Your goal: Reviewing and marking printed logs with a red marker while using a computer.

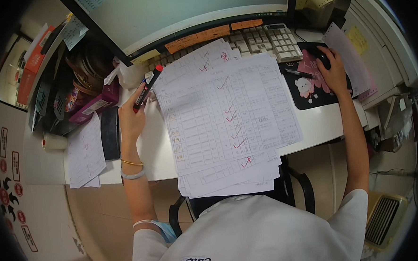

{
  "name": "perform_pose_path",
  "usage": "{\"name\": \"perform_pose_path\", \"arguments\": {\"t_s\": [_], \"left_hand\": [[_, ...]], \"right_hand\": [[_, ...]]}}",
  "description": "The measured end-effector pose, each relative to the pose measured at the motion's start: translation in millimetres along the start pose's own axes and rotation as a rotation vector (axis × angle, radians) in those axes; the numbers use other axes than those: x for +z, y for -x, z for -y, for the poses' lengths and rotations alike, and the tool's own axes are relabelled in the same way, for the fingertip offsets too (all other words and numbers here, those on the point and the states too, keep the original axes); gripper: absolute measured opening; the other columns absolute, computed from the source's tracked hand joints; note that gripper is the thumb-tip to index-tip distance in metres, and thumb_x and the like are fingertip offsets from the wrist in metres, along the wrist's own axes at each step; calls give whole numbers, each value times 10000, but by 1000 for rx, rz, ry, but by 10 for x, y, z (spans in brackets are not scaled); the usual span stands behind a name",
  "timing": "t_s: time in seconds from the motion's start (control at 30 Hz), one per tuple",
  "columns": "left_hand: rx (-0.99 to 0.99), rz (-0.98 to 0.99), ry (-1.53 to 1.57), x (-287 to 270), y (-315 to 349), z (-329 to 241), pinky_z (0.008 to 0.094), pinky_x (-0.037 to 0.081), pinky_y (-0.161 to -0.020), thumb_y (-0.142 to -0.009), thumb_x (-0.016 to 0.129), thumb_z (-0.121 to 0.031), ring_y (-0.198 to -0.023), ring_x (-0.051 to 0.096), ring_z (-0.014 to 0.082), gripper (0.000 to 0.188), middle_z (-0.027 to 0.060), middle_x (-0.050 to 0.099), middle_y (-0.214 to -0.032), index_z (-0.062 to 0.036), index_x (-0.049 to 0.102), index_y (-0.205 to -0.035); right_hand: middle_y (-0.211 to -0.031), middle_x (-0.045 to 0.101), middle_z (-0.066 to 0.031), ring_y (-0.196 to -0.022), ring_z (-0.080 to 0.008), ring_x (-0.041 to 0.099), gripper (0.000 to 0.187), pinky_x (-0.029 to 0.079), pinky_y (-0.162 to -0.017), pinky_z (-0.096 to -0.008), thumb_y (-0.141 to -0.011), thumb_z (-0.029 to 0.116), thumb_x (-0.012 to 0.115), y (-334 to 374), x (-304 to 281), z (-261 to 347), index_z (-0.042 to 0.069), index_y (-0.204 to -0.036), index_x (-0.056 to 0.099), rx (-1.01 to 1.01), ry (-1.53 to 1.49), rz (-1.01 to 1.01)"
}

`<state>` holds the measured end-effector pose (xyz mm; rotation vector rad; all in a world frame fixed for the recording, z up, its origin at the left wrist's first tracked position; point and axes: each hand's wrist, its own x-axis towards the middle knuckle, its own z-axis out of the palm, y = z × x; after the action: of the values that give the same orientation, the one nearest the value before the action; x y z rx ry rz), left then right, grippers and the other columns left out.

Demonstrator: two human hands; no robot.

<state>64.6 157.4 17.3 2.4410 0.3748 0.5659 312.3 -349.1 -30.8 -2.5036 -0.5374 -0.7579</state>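
Observation:
My left hand (132, 117) is closed around a black marker with a red cap (147, 88), at the left edge of a stack of printed sheets (204, 130). The marker points up and slightly right. The top sheet carries a table and several red check marks, and the stack hangs over the front edge of the desk. On the right, my right hand (334, 73) is wrapped over a black computer mouse (323, 59). Under the mouse lies a dark mouse pad (310, 100) with a pink and white bear picture. A black pen (297, 73) rests across the pad's left side.
Behind the sheets, a pale keyboard (286, 47) is partly covered, below a monitor (191, 16) with orange notes. A purple box (97, 103) and loose papers (86, 147) are at the left. A printer (379, 40) stands right, beside pink sheets (347, 57).

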Motion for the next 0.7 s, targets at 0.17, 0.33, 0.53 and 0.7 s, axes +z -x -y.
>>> {"name": "perform_pose_path", "arguments": {"t_s": [0.17, 0.33, 0.53, 0.7], "left_hand": [[-41, 17, -37, 19, 19, -27, 246, 472, -748, -811, 586, 100, -794, 634, 125, 567, 179, 687, -1055, -183, 590, -1302], [13, -4, -31, 63, 38, 71, 237, 446, -680, -798, 566, 104, -675, 526, 125, 586, 175, 686, -958, -196, 591, -1301], [9, -5, -17, 83, 14, 159, 237, 410, -598, -763, 532, 115, -608, 433, 97, 618, 166, 662, -863, -198, 601, -1290], [-11, -16, -7, 65, -1, 67, 229, 405, -591, -759, 531, 115, -595, 426, 99, 619, 160, 648, -828, -202, 605, -1286]], "right_hand": [[-1244, 531, -185, -1106, -364, 574, 417, 472, -941, -405, -842, 247, 660, 24, -5, -16, 225, -1254, 594, 21, -30, 18], [-1272, 513, -188, -1149, -371, 547, 436, 450, -976, -398, -842, 209, 651, 44, -35, -5, 215, -1271, 576, 24, -7, 42], [-1263, 512, -190, -1132, -376, 550, 433, 449, -971, -398, -838, 206, 652, 27, -18, -23, 205, -1265, 579, 9, -8, 36], [-1225, 532, -172, -1107, -358, 560, 420, 459, -949, -396, -829, 201, 654, -7, -6, 0, 191, -1245, 598, -9, -29, 6]]}}
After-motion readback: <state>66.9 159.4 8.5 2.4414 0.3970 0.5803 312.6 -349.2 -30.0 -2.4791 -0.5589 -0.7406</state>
